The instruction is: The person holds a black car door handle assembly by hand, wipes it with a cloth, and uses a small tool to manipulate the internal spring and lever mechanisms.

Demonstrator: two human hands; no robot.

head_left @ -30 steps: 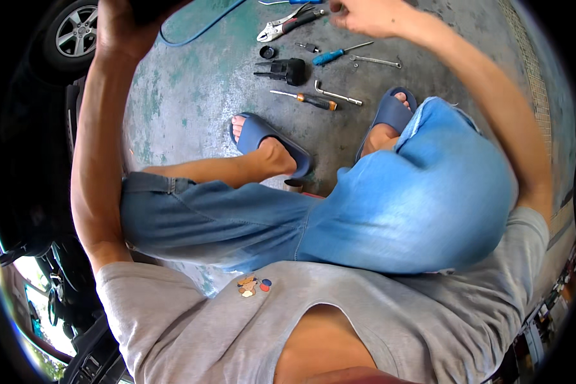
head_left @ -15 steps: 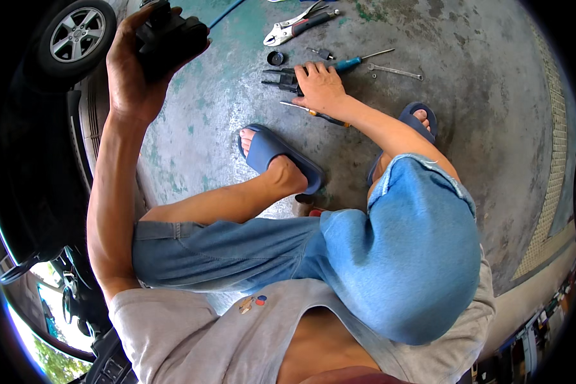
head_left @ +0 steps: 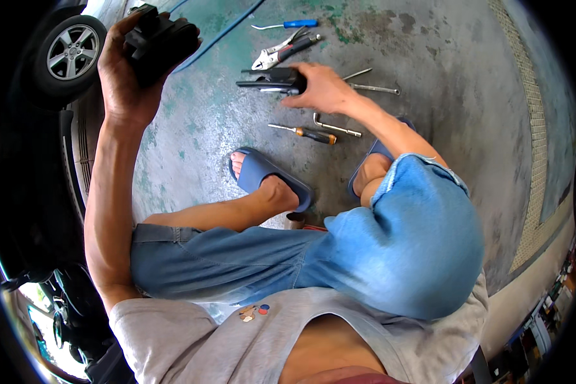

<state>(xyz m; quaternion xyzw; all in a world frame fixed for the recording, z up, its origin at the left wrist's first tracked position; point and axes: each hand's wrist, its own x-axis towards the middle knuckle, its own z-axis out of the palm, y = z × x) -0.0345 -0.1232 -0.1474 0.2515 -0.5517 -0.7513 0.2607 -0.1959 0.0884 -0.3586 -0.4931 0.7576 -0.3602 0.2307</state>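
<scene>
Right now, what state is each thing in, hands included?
Left hand: gripping bulky black part
Right hand: gripping pronged black part
Locking pliers: on floor, handles spread
Blue-handled tool: lying down
Orange-handled screwdriver: lying down
L-shaped wrench: lying down
Spanner: lying down, partly hidden

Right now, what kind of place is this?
Probably a garage or car repair workshop. A car wheel shows at the upper left, and locking pliers and an orange-and-black screwdriver lie on a stained, concrete-looking floor.
</scene>
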